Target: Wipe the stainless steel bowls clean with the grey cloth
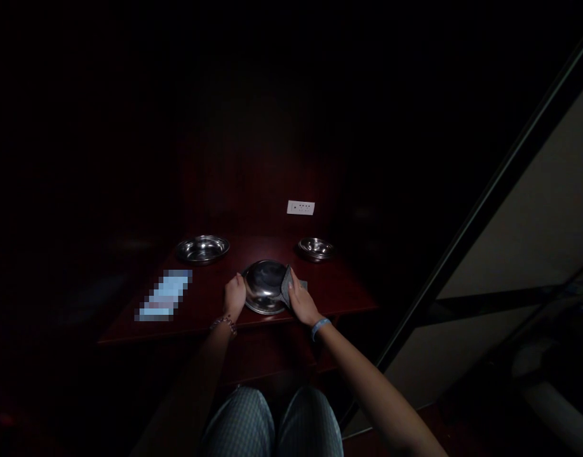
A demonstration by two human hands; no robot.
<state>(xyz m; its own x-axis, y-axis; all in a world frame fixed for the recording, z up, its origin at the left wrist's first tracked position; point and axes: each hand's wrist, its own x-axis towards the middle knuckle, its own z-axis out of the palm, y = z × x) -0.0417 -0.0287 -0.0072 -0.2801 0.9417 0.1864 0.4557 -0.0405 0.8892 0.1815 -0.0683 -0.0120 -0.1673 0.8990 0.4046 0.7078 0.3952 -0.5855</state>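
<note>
Pretty dark room all round, only a reddish wooden worktop (201, 317) lit up in the middle. Off to the right, a pale wall panel (549, 209) behind a slanted dark frame. Down at the bottom, checked trousers (272, 422) on two knees by the worktop's near edge. Dead centre near that edge, a steel dish (265, 289). Left hand (235, 295) on its left rim, fingers curled and gripping it. Right hand (301, 303) at the right rim, fingers clamped on a grey cloth (288, 285) and pressing it against the dish. Further back, a wide steel bowl (202, 248) on the left and a smaller steel bowl (315, 248) on the right. Blurred-out pale sheet (163, 295) lying left of the hands. White socket plate (300, 207) on the back wall. Beaded bracelet (223, 324) on the left wrist, blue band (321, 327) on the right.
</note>
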